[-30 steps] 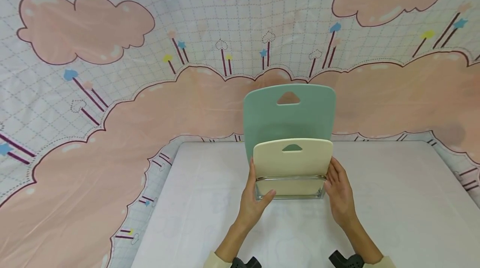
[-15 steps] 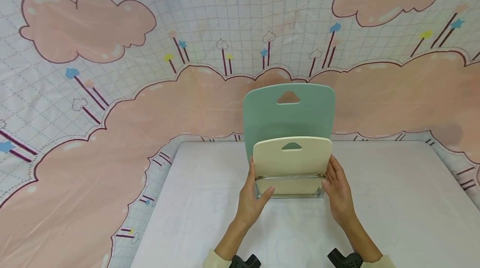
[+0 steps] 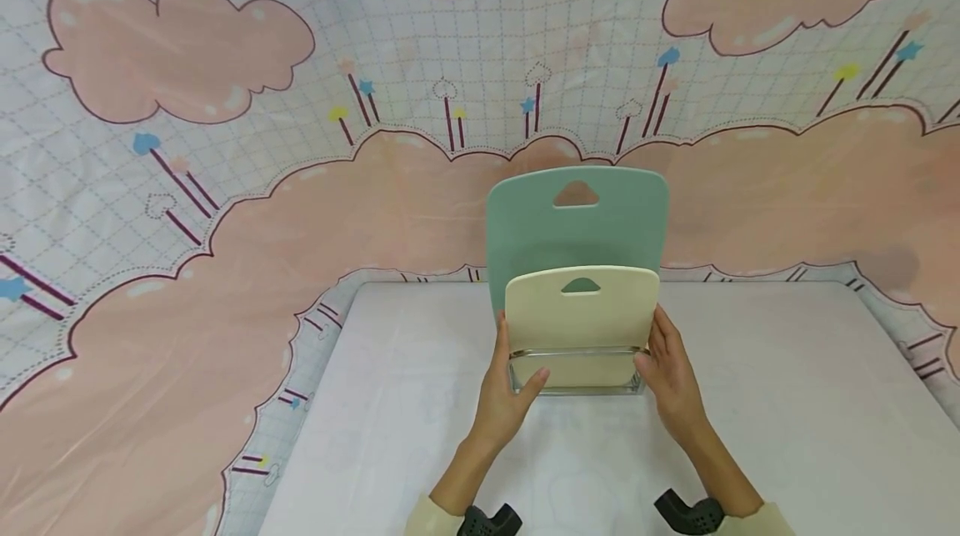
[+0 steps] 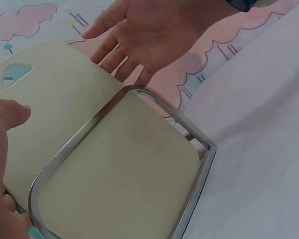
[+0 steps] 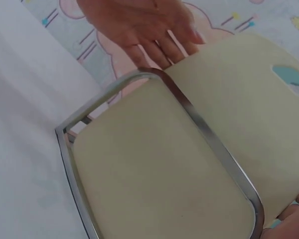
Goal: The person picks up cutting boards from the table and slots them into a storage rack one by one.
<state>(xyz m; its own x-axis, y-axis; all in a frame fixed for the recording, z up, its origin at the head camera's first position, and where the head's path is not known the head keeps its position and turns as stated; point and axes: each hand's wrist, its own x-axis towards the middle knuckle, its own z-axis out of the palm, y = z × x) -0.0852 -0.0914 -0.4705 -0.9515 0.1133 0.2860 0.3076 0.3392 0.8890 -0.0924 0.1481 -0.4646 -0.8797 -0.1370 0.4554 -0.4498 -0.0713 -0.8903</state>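
A small cream cutting board (image 3: 581, 315) stands upright in a metal rack (image 3: 577, 351), whose front bar crosses the board's lower part. Behind it rises a larger green cutting board (image 3: 517, 223); both have a handle slot near the top. My left hand (image 3: 501, 407) touches the left side of the rack and cream board, its thumb stretched out in front. At the opposite side, my right hand (image 3: 678, 390) rests its extended fingers along the edge. In the left wrist view, the right palm (image 4: 157, 37) faces the board with its fingertips against the edge.
The rack stands on a white table (image 3: 397, 403). A printed cloth backdrop (image 3: 360, 211) with clouds hangs behind the table. Dark wrist devices (image 3: 489, 521) sit on both forearms, next to pale sleeves.
The cream board's top edge has risen slightly in view. The rack's right side and my right hand have shifted a little left. My left hand has barely moved.
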